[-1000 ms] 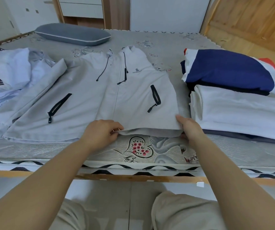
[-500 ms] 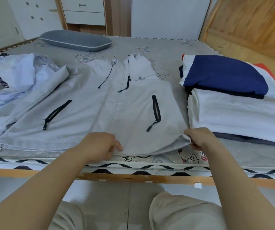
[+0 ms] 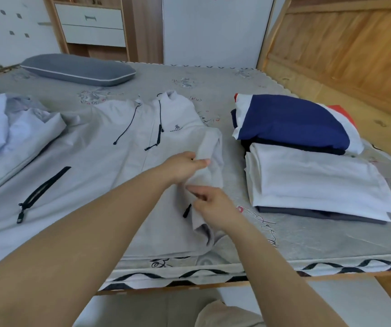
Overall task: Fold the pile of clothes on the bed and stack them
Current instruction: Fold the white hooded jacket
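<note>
both hands moved from hem: left hand (image 3: 185,165), right hand (image 3: 209,204) pinching jacket (image 3: 100,166) sleeve

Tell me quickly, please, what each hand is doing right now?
Left hand: pinches a raised fold at the right edge of the light grey zip jacket.
Right hand: grips the same edge, nearer the hem.

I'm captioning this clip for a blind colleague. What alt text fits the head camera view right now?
Two bare hands, left hand and right hand, pinch the right edge of a light grey zip jacket spread on a bed. Folded clothes are stacked to its right, crumpled pale blue clothes lie to its left, and a grey pillow lies behind.
</note>
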